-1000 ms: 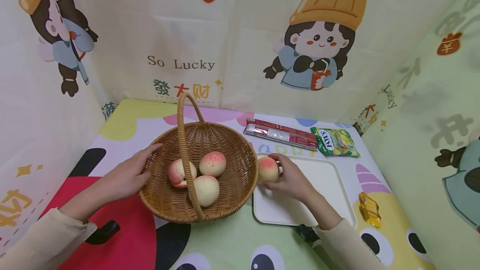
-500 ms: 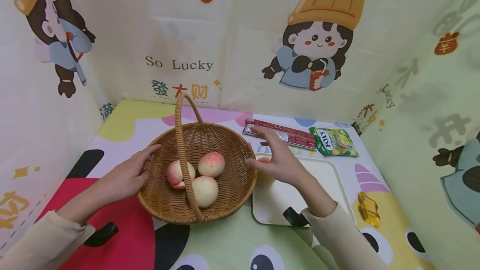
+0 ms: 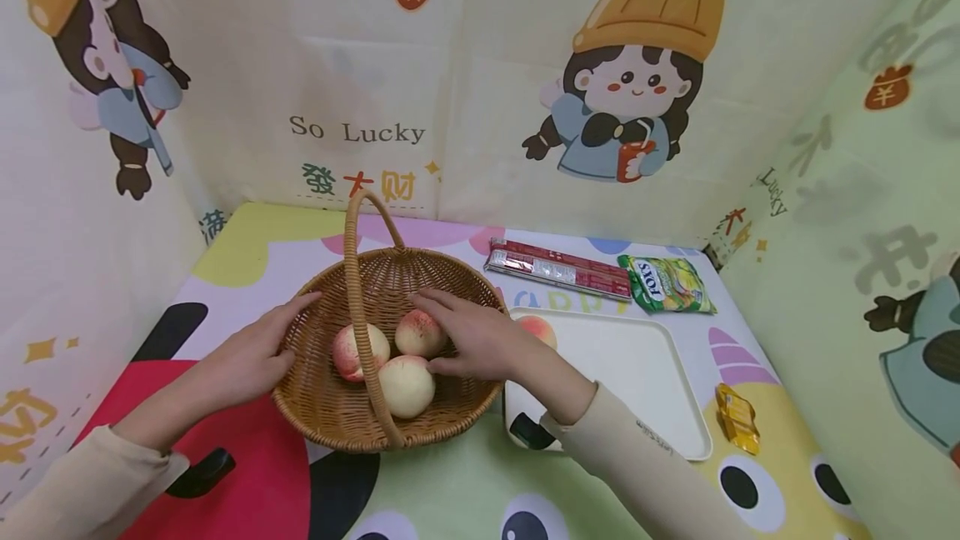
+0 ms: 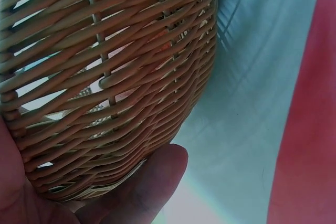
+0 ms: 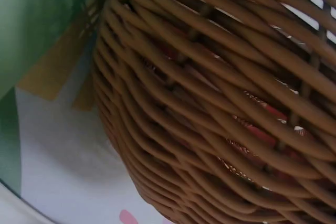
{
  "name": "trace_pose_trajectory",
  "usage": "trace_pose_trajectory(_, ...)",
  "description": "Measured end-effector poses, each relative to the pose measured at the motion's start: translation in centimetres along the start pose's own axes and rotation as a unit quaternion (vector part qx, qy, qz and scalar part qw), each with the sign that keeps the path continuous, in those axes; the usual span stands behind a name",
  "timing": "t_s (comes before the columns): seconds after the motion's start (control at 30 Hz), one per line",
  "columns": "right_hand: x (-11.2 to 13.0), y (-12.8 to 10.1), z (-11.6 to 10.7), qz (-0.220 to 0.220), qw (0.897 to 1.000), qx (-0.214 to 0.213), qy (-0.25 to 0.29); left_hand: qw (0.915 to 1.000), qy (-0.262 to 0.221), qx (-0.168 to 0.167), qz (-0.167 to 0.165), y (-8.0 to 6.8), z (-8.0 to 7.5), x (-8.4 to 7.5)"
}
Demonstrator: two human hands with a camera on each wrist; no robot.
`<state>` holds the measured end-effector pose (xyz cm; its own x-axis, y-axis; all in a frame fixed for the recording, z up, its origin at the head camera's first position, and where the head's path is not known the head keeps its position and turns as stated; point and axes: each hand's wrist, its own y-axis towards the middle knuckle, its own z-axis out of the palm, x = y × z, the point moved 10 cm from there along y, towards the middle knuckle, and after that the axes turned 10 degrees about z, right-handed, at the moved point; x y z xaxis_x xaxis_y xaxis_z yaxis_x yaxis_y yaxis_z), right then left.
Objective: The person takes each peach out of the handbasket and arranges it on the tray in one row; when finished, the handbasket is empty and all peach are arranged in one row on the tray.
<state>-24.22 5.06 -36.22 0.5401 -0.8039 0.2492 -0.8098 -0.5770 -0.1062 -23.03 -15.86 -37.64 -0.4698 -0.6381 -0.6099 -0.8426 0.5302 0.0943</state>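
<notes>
A brown wicker basket (image 3: 465, 407) with a tall handle holds three red-and-cream peaches. My left hand (image 3: 251, 357) rests at the basket's left rim, its visible fingers fairly straight; the left wrist view shows a digit (image 4: 163, 177) against the wicker wall (image 4: 126, 77). My right hand (image 3: 480, 340) reaches in over the right rim. Its fingers and thumb are spread at the rear peach (image 3: 417, 336); firm contact cannot be made out. Nearby are the left peach (image 3: 348, 357) and front peach (image 3: 408, 388). The right wrist view shows only the basket wall (image 5: 210, 103) and cloth, no hand.
Another peach (image 3: 540, 328) sits on the white tray (image 3: 637, 390), partly behind the right forearm. Behind the tray lie long red packets (image 3: 558, 267) and a green candy bag (image 3: 667, 283). A gold wrapper (image 3: 738, 419) is at the right. Printed cloth walls surround the table.
My right hand has let go of the peach on the tray, lifted off and moved left into the basket to the rear peach. My left hand has stayed at the rim.
</notes>
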Motion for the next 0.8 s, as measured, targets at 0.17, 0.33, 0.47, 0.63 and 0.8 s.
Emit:
trace_pose_trajectory(0.17, 0.03, 0.2, 1.01, 0.006, 0.999, 0.036, -0.022, 0.9999, -0.01, -0.002, 0.002, 0.2, -0.02, -0.08)
trace_pose_trajectory(0.33, -0.53, 0.13, 0.74, 0.032, 0.999, 0.005, -0.03, 0.9998, -0.019, 0.0, 0.002, 0.37, 0.09, -0.1)
trace_pose_trajectory(0.47, -0.82, 0.17, 0.56, 0.046, 0.998, -0.016, -0.037, 0.9997, -0.025, 0.0, 0.001, 0.34, 0.17, -0.07)
trace_pose_trajectory(0.63, -0.69, 0.29, 0.54, 0.047, 0.997, -0.028, -0.056, 0.9994, -0.034, 0.0, -0.001, 0.29, 0.32, 0.0)
trace_pose_trajectory(0.8, -0.54, 0.37, 0.54, 0.045, 0.995, -0.038, -0.077, 0.9994, -0.036, 0.0, -0.004, 0.19, 0.36, 0.05)
